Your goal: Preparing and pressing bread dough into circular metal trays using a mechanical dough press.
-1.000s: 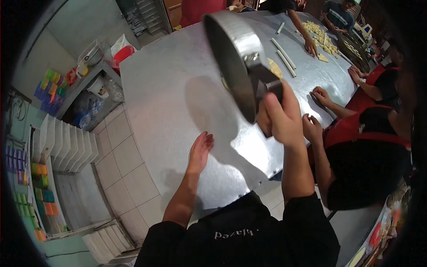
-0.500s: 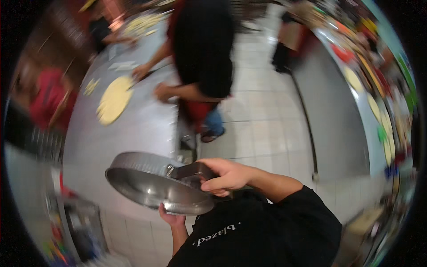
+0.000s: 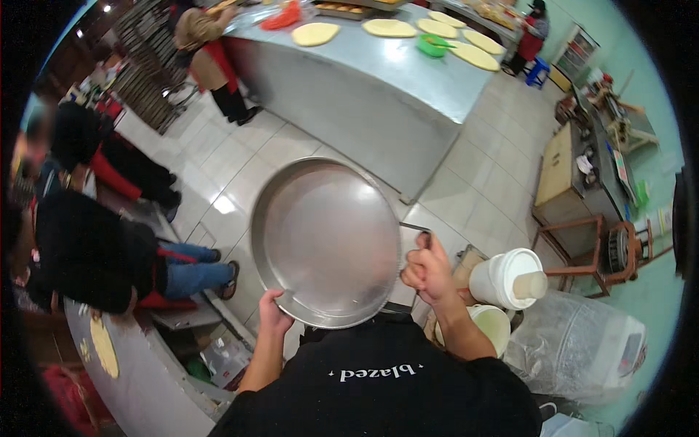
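Note:
I hold a large round metal pan (image 3: 325, 240) level in front of my chest, its empty shiny inside facing up. My right hand (image 3: 428, 268) is closed around its dark handle at the pan's right edge. My left hand (image 3: 272, 311) grips the rim at the lower left from underneath. Below the pan lies a tiled floor.
A long steel table (image 3: 393, 69) with flat dough rounds (image 3: 315, 33) and a green bowl (image 3: 432, 45) stands ahead. People in dark clothes (image 3: 95, 247) stand at left beside another steel counter (image 3: 138, 371). White buckets (image 3: 502, 277) and a wooden chair (image 3: 590, 247) are at right.
I have turned around from the first table. The pan went from tilted upright in my right hand to level, and my left hand has taken hold of its rim.

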